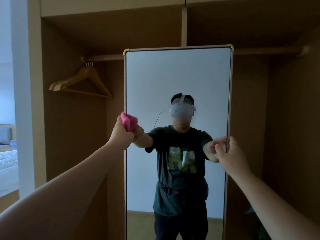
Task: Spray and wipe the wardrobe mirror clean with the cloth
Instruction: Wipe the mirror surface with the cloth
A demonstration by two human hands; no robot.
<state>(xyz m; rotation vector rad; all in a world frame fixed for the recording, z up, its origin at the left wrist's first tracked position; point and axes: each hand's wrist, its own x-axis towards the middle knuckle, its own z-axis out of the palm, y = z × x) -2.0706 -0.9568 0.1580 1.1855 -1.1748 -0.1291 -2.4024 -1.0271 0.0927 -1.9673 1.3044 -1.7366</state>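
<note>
A tall framed mirror [178, 75] stands upright in the middle of an open wooden wardrobe. My left hand [122, 132] grips a bunched pink cloth [126, 121] against the mirror's left edge at about mid height. My right hand [230, 154] holds the mirror's right edge, fingers curled round the frame. The glass reflects a person in a dark T-shirt with both arms stretched out. No spray bottle is in view.
Several wooden hangers [83, 82] hang from a rail [103, 58] in the left wardrobe bay. A wardrobe side panel [33, 101] rises at the left, with a bed [7, 163] visible beyond it. The right bay is dark.
</note>
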